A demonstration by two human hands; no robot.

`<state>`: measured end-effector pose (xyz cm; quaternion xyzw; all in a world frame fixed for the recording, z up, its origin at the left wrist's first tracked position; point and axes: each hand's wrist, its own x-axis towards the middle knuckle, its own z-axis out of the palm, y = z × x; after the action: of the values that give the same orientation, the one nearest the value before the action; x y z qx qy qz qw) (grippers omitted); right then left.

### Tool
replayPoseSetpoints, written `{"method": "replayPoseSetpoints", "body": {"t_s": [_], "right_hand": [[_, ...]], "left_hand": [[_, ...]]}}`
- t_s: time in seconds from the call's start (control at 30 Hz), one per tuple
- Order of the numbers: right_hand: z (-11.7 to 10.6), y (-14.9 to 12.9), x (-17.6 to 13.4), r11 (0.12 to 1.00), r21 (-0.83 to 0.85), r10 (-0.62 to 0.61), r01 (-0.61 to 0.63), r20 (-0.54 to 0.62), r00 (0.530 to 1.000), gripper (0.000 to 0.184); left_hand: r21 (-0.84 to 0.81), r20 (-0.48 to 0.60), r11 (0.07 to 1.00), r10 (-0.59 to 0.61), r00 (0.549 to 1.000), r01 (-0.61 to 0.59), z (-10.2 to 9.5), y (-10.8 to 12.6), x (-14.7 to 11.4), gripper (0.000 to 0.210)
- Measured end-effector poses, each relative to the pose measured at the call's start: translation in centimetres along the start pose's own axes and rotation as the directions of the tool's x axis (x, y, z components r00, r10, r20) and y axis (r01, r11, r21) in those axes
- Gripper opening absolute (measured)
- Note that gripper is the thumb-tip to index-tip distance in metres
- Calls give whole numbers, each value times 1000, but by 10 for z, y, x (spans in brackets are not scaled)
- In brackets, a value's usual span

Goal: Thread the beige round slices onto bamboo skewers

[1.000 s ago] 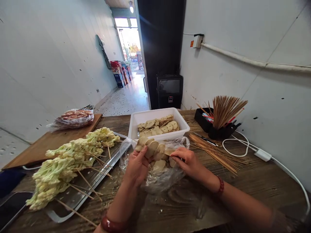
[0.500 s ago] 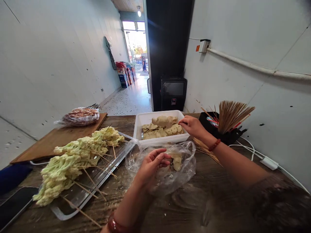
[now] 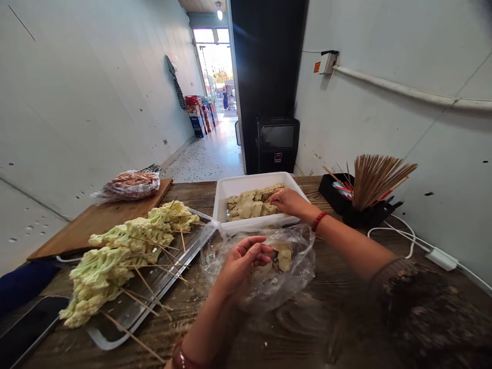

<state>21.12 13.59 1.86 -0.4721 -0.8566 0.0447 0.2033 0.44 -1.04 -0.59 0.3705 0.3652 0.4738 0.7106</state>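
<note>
My right hand (image 3: 290,202) is down at the right side of a white plastic tub (image 3: 261,221), its fingers pinched at the stick end of a skewer of pale slices. The slices look like potato. More skewered slices (image 3: 248,202) lie in rows in the tub. My left hand (image 3: 246,259) hovers over a clear plastic bag (image 3: 295,279), its fingers loosely bent and parted, holding nothing I can see. Loose pale slices (image 3: 284,259) show in the bag's mouth.
Skewered cauliflower (image 3: 115,251) lies on a metal tray (image 3: 134,320) at left. Behind it a wooden board (image 3: 77,225) bears a bagged bundle (image 3: 128,185). A phone (image 3: 31,328) lies front left. At right, bamboo sticks (image 3: 372,182) stand in a black holder beside a white cable (image 3: 411,243).
My right hand has moved left and down into the tub, lowering the skewer onto the others. My left hand has stayed over the bag. The view has shifted slightly.
</note>
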Motion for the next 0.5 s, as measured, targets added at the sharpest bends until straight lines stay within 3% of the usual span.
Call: {"method": "replayPoseSetpoints", "body": {"t_s": [0.33, 0.5], "right_hand": [[-9, 6, 1, 984, 164, -75, 75, -9, 997, 20], [-5, 8, 2, 987, 144, -71, 68, 19, 997, 17]], "left_hand": [[1, -2, 1000, -20, 1000, 20, 1, 0, 1, 36], [-6, -9, 1000, -25, 1000, 25, 2, 1, 0, 36]]}}
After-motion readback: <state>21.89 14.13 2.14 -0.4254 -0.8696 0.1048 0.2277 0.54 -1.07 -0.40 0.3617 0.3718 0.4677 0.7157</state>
